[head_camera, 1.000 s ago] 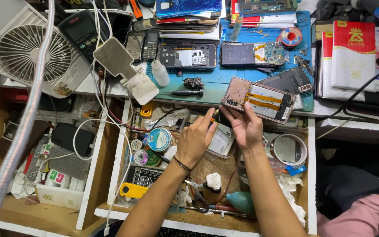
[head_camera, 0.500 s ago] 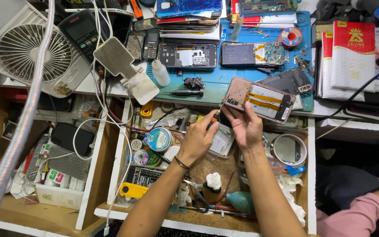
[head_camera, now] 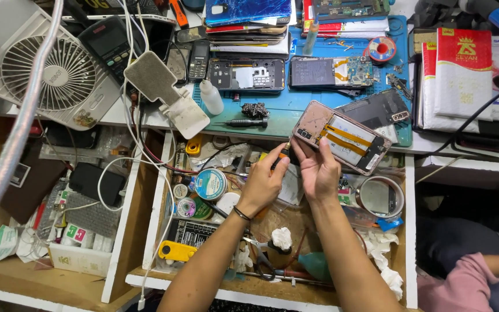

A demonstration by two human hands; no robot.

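My right hand (head_camera: 320, 169) grips the lower corner of an opened phone (head_camera: 350, 134) with a pinkish frame and orange flex cables, held tilted over the front edge of the blue work mat (head_camera: 284, 104). My left hand (head_camera: 264, 184) pinches a small screwdriver (head_camera: 283, 154) with a yellow and black grip. Its tip touches the phone's lower left corner, by the camera end. Both hands hover over the open middle drawer (head_camera: 163, 190).
Two more disassembled phones (head_camera: 246, 74) (head_camera: 330, 72), a white dropper bottle (head_camera: 211, 96), a solder reel (head_camera: 382, 48) and a black screwdriver (head_camera: 248, 122) lie on the mat. A white fan (head_camera: 59, 72) stands left. The drawer holds round tins (head_camera: 211, 184), scissors and tissue. Another person's pink sleeve (head_camera: 463, 284) shows bottom right.
My hands, the screwdriver and the phone stay almost where they were. The other person's arm at the bottom right has shifted slightly.
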